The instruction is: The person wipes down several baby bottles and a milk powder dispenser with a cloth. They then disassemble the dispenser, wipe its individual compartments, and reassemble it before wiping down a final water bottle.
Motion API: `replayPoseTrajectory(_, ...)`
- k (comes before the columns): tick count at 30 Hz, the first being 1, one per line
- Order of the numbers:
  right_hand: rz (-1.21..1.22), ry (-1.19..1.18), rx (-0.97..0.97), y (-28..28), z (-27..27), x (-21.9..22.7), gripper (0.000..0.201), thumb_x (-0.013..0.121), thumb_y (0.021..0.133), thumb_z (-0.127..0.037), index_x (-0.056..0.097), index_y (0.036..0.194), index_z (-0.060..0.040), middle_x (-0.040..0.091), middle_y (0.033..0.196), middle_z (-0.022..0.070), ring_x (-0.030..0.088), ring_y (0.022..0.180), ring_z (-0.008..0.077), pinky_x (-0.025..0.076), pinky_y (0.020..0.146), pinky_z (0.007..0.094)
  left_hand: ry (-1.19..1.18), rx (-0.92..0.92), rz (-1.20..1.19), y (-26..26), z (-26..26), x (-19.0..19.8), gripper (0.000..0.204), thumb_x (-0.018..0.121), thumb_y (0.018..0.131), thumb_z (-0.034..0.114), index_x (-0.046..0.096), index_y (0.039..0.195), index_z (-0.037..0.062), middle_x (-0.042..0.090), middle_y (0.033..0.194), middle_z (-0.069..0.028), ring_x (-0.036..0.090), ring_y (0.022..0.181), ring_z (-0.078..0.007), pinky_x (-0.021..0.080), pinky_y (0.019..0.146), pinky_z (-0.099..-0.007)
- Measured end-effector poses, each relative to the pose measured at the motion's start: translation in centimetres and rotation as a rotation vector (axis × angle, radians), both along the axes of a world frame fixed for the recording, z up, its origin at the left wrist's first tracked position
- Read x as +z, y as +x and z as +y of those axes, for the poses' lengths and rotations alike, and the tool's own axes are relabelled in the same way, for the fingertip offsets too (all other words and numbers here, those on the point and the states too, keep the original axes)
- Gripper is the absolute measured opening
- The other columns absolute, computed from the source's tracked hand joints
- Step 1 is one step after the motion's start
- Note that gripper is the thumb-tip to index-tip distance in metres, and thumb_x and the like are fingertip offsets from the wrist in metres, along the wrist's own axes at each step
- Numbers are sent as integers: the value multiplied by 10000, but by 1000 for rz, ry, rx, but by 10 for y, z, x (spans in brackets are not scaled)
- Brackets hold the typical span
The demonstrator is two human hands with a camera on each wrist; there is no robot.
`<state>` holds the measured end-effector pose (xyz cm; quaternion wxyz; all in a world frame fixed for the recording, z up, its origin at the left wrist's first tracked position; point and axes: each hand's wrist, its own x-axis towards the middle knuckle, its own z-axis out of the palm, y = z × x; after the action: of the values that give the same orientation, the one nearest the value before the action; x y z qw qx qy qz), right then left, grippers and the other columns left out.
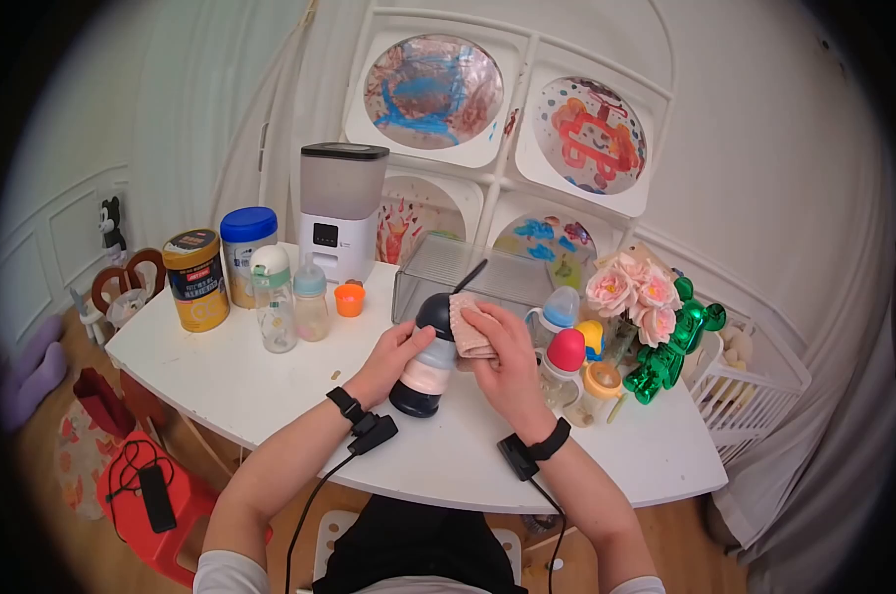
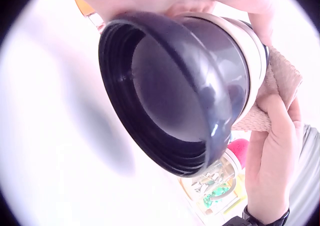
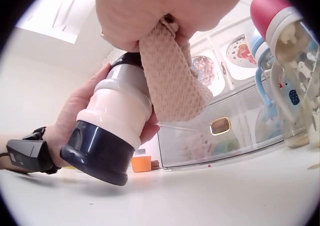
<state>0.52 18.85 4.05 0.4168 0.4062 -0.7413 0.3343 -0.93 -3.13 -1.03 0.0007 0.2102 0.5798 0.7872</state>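
Observation:
My left hand (image 1: 390, 362) grips a stacked milk powder container (image 1: 425, 377) with a navy lid, grey-blue and pale pink sections and a navy base. It is tilted, and the right wrist view shows its base (image 3: 100, 153) raised over the white tabletop. The hollow navy underside (image 2: 167, 93) faces the left wrist camera. In my right hand (image 1: 510, 364) is a pale pink waffle-textured cloth (image 1: 471, 327), held against the upper part of the container near the lid. A dark handle (image 1: 471, 275) sticks up from the lid. My right palm hides part of the cloth.
On the right stand several baby bottles, one with a red cap (image 1: 566, 350), beside pink flowers (image 1: 634, 287) and a green shiny figure (image 1: 670, 346). A clear box (image 1: 438, 272) is behind. Left are formula tins (image 1: 195, 282), two bottles (image 1: 275, 307), an orange cup (image 1: 349, 300) and a dispenser (image 1: 341, 213).

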Motion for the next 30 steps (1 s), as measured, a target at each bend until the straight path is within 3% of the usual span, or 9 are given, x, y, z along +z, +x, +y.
replayPoseTrajectory(4, -15, 44, 5, 4, -2, -5, 607, 725, 778, 60, 686, 1356, -122, 629, 1375, 161, 616, 1218, 393, 520, 1040, 458, -14, 102, 3, -4, 3, -3, 509, 604, 1088, 452, 604, 1339, 8, 703, 1214, -75, 664, 1116, -123, 535, 978, -276)
replayPoseTrajectory(6, -22, 143, 89, 9, -6, -8, 625, 736, 762, 55, 691, 1355, -136, 633, 1362, 154, 621, 1197, 394, 529, 1025, 460, 202, 123, -38, -2, 5, 2, 509, 572, 1098, 476, 613, 1311, 16, 707, 1212, -85, 679, 1126, -138, 544, 984, -293)
replayPoseTrajectory(10, -71, 207, 115, 24, -15, -6, 568, 743, 764, 38, 724, 1303, -140, 651, 1316, 150, 639, 1178, 363, 543, 1004, 422, 296, 106, -80, -2, -2, 7, 567, 470, 1112, 555, 613, 1280, 32, 715, 1178, -103, 720, 1066, -186, 574, 952, -328)
replayPoseTrajectory(14, -20, 300, 114, 30, -16, -5, 561, 743, 749, 32, 716, 1278, -153, 648, 1285, 107, 637, 1160, 343, 564, 970, 413, 304, 136, -138, -9, -7, 2, 773, 406, 1040, 744, 608, 1339, 61, 731, 1192, -143, 739, 1040, -250, 601, 932, -393)
replayPoseTrajectory(20, -50, 338, 135, 34, -14, -4, 512, 728, 714, 29, 751, 1190, -156, 690, 1225, 64, 666, 1107, 312, 572, 925, 401, 426, 115, -214, -1, -10, 13, 761, 395, 1043, 746, 586, 1369, 86, 731, 1163, -140, 739, 994, -252, 613, 894, -400)
replayPoseTrajectory(30, -42, 313, 139, 30, -14, -7, 426, 710, 697, 35, 754, 1077, -153, 708, 1128, 44, 692, 1036, 289, 590, 840, 392, 388, 117, -205, -1, -7, 14, 688, 443, 1046, 718, 610, 1305, 102, 729, 1089, -96, 743, 935, -225, 623, 836, -376)
